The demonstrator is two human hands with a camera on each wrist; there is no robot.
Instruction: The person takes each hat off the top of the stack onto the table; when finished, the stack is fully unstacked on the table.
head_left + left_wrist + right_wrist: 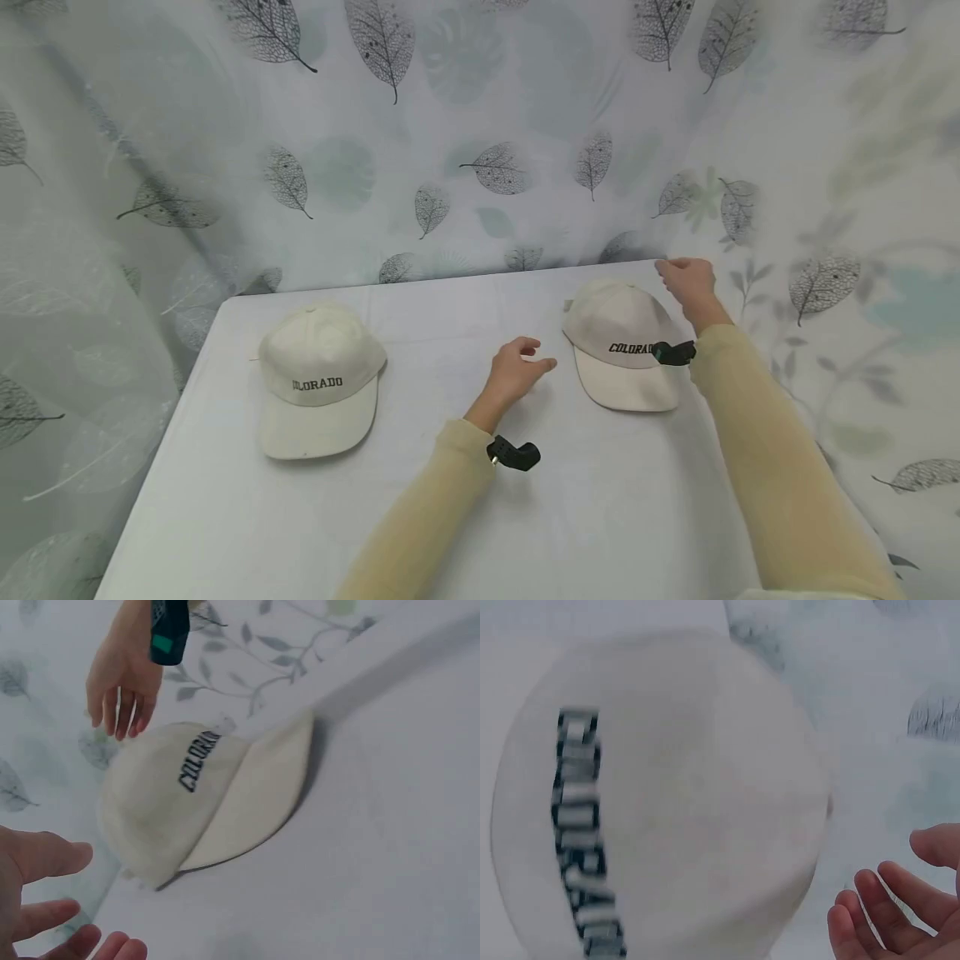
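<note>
Two cream baseball caps with dark COLORADO lettering sit on the white table. The right cap lies between my two hands, its brim toward me; it also shows in the left wrist view as a cap and close up in the right wrist view as a cap. My left hand hovers left of it, fingers loosely bent, holding nothing. Above the cap's far right side is my right hand, its fingers relaxed and apart from the fabric. On the left side of the table rests the other cap, brim toward me.
A white cloth covers the table. Behind it and to both sides hangs a leaf-patterned curtain. Each wrist carries a dark strapped-on device, the left device low over the table and the right device in front of the right cap's lettering.
</note>
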